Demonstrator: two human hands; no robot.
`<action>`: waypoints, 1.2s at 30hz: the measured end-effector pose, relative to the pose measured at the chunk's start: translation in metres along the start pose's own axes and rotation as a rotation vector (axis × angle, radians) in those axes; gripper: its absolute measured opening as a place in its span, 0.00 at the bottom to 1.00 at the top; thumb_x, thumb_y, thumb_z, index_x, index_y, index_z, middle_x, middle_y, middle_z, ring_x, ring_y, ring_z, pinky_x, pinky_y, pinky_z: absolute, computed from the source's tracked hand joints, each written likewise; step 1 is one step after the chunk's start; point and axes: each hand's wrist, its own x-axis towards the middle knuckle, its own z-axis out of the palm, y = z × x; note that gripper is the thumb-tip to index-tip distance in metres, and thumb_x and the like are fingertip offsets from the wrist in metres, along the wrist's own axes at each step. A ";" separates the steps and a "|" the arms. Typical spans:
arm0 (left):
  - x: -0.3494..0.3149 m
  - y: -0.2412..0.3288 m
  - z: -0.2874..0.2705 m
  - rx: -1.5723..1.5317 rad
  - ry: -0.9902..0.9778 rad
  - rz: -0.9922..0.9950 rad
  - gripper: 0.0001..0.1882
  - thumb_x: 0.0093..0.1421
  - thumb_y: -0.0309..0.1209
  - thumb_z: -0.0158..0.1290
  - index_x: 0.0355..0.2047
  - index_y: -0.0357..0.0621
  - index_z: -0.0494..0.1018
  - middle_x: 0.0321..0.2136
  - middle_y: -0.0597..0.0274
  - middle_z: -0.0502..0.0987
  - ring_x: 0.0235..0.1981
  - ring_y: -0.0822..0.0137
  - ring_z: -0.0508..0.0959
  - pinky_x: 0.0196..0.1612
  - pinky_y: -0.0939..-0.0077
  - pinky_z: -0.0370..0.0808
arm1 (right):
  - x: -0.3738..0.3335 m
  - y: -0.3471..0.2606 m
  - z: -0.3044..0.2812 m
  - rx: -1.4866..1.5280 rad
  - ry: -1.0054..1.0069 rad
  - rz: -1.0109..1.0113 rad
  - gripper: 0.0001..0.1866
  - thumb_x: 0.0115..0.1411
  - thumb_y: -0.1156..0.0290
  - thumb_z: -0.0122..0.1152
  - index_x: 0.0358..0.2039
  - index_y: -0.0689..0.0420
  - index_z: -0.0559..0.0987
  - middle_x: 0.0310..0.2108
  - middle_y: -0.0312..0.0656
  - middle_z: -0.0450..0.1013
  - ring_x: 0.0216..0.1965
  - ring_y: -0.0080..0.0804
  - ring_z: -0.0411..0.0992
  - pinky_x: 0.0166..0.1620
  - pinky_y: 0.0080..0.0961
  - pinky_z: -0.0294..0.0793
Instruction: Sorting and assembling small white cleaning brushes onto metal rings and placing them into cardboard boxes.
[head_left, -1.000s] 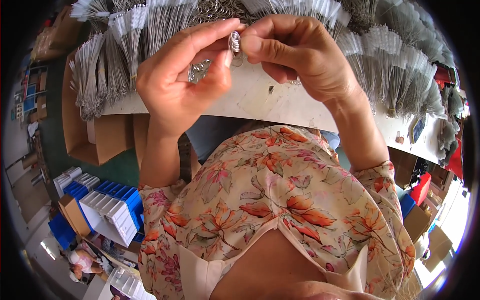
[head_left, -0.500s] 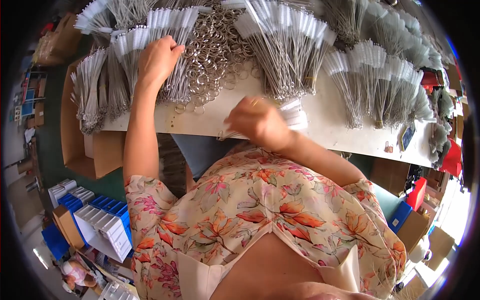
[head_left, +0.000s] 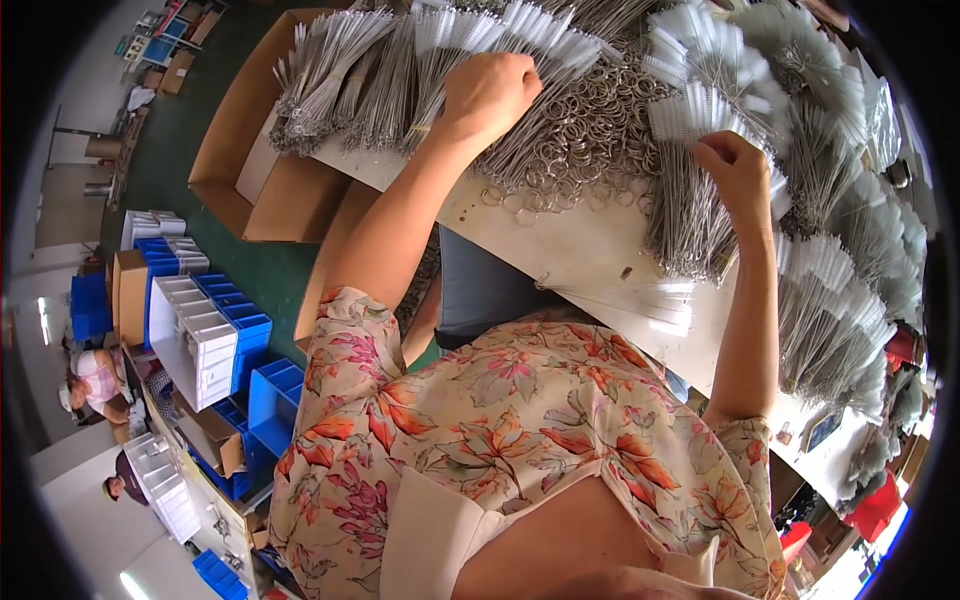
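My left hand [head_left: 492,98] is closed over the white bristle ends of a row of thin wire straw brushes [head_left: 440,45] at the back left. Its fingertips are turned away, so what they grip is hidden. My right hand [head_left: 738,172] pinches at the bristle end of another brush bundle [head_left: 685,205], right of the rings; whether a brush is between the fingers cannot be made out. Between the hands lies a heap of metal split rings [head_left: 585,125]. A few loose brushes [head_left: 640,300] lie fanned near the table's front edge, bristles to the right.
More brush bundles [head_left: 835,310] cover the right side of the white table [head_left: 590,250]. A cardboard box [head_left: 290,205] stands at its left end. Blue and white plastic bins [head_left: 200,340] are stacked at lower left, with two people [head_left: 95,385] beyond.
My right hand has gone from near the table's front edge up to the bundle right of the rings. My left hand stays at the left brushes. The whole view has turned.
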 end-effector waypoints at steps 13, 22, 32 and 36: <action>0.041 -0.247 -0.027 0.398 -0.268 -0.129 0.21 0.56 0.45 0.48 0.33 0.37 0.74 0.32 0.43 0.75 0.35 0.44 0.73 0.39 0.63 0.68 | -0.102 0.121 -0.117 0.227 0.559 0.218 0.11 0.52 0.70 0.52 0.37 0.55 0.75 0.19 0.27 0.64 0.20 0.13 0.58 0.23 0.14 0.57; 0.050 -0.302 -0.009 -0.071 -0.143 -0.309 0.11 0.55 0.32 0.50 0.24 0.34 0.72 0.14 0.62 0.68 0.11 0.69 0.64 0.15 0.73 0.61 | -0.120 0.123 -0.090 -0.419 0.186 0.426 0.15 0.48 0.58 0.61 0.33 0.52 0.80 0.27 0.43 0.76 0.31 0.36 0.75 0.36 0.30 0.73; 0.053 -0.270 -0.027 0.028 -0.208 -0.415 0.09 0.51 0.29 0.49 0.21 0.34 0.71 0.14 0.60 0.71 0.06 0.68 0.64 0.09 0.73 0.60 | -0.125 0.121 -0.139 -0.106 0.533 0.294 0.10 0.45 0.65 0.61 0.26 0.56 0.81 0.24 0.43 0.75 0.26 0.29 0.73 0.34 0.25 0.72; 0.049 -0.240 -0.033 0.098 -0.192 -0.378 0.08 0.52 0.29 0.49 0.25 0.35 0.71 0.17 0.60 0.73 0.11 0.69 0.68 0.12 0.74 0.63 | -0.135 0.149 -0.210 0.411 0.997 0.078 0.13 0.56 0.65 0.47 0.30 0.60 0.77 0.15 0.35 0.68 0.20 0.21 0.70 0.25 0.19 0.68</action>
